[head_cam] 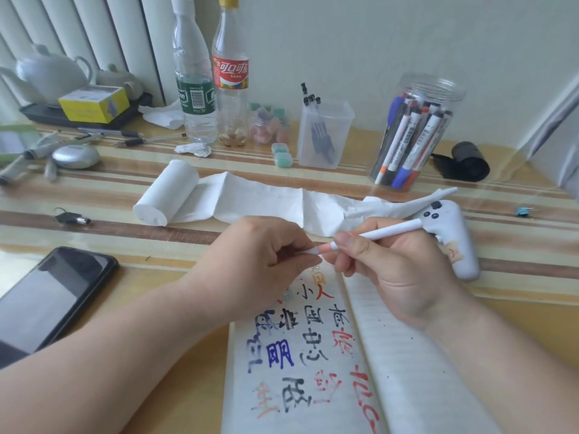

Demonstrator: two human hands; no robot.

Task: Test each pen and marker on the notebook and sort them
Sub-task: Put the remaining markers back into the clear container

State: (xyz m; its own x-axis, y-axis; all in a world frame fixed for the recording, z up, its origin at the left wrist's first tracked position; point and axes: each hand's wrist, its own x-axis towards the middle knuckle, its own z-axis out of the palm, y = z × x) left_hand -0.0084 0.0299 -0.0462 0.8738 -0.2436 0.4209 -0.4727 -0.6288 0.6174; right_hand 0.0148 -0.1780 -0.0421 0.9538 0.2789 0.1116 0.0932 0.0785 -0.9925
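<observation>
pen (387,230) | white barrel, pink band | left hand (260,255) pinches tip, perhaps capped

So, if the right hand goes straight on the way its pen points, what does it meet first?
The left hand: the right hand aims the white pen leftward at it, and it seems to pinch the tip.

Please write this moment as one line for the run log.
right hand: holds white pen | left hand: pinches pen's pink-ringed end | notebook: open below, already marked
</observation>
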